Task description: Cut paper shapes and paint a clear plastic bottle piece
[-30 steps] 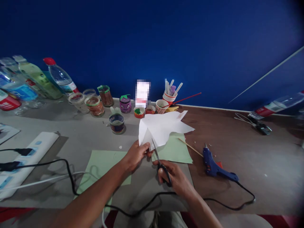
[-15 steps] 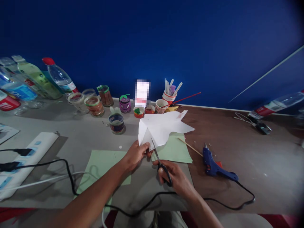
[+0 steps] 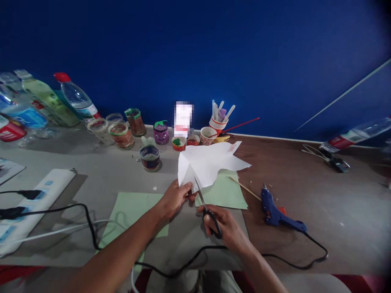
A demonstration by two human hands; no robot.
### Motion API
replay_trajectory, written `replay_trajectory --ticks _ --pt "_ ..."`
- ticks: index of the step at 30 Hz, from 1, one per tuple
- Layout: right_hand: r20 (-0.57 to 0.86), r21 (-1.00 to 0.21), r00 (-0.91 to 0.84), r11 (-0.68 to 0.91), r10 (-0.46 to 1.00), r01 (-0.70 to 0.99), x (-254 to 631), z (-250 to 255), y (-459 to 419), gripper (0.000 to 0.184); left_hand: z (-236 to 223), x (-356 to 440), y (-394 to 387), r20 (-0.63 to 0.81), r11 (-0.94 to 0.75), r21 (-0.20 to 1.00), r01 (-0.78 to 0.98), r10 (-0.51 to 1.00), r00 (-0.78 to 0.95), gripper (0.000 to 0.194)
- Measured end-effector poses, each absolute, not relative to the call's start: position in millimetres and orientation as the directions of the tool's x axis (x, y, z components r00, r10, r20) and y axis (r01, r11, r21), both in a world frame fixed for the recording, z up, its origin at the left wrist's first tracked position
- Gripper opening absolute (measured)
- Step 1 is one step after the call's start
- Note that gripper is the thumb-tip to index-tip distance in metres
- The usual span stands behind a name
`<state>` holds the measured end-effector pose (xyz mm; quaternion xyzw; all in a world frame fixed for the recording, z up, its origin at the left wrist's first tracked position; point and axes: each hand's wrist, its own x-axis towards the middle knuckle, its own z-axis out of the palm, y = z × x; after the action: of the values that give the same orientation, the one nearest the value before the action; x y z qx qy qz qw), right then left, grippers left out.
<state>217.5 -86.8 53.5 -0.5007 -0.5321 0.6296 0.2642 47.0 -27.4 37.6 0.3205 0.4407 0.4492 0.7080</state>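
- Above the green sheet, the white paper sits pinched at its near edge between left hand thumb and fingers!
- Right hand grips the black-handled scissors, blades up at the paper's near edge.
- Off to the right, the blue glue gun lies on the brown surface.
- Beyond the paper, a patterned cup stands upright.

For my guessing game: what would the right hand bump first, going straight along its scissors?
Probably the white paper: the scissors in the right hand point towards it, though depth is unclear.
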Motion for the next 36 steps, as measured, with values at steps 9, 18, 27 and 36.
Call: replay_trajectory --ticks 9,18,27,36 --pt "-0.357 -0.933 -0.353 -0.31 0.865 0.184 217.0 55.7 -87.0 0.062 36.3 47.0 -27.3 -0.319 0.379 0.855 -0.352 0.922 0.218 0.035" --pt "-0.357 -0.934 -0.361 -0.314 0.862 0.173 217.2 54.7 -86.4 0.061 37.7 47.3 -27.3 -0.328 0.386 0.855 -0.346 0.92 0.215 0.034" --pt "-0.341 -0.94 -0.373 -0.305 0.863 0.154 216.8 53.1 -87.0 0.058 40.2 48.6 -28.3 -0.341 0.398 0.841 -0.367 0.916 0.21 0.031" --pt "-0.364 -0.931 -0.362 -0.336 0.858 0.141 214.6 58.5 -85.2 0.067 39.6 48.6 -28.3 -0.346 0.402 0.837 -0.371 0.914 0.21 0.033"
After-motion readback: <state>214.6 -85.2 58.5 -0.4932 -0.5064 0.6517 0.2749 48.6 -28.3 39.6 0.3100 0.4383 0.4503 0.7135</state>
